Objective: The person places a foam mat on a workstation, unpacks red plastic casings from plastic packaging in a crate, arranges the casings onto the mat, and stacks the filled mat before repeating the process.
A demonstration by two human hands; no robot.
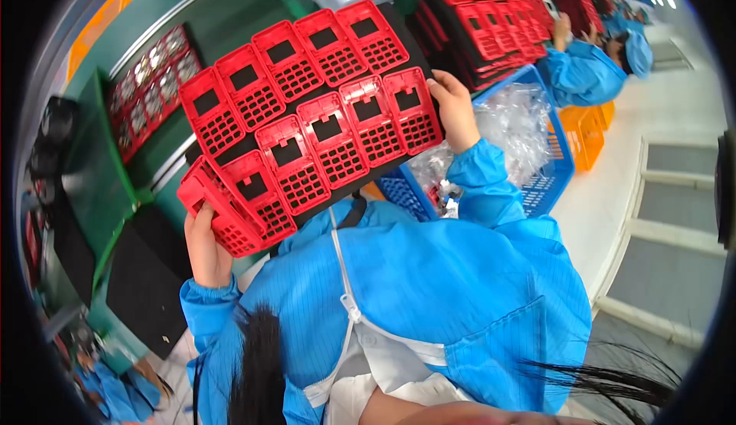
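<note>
A black tray (251, 143) carries two rows of red plastic calculator casings (322, 137), each with a screen window and a grid of key holes. At its right edge my right hand (456, 110) is closed, with the thumb on top. My left hand (207, 248) is closed on a red calculator casing (207, 187) at the near left corner. That casing stands tilted and partly overlaps the casing beside it. Whether my left fingers also grip the tray beneath is hidden.
Another tray with shiny parts (153, 91) lies on the green bench (222, 11). Stacked trays of red casings (491, 22) stand at the back right. Below them is a blue crate (563, 149) with clear plastic bags. A co-worker in blue (586, 72) handles red parts beyond.
</note>
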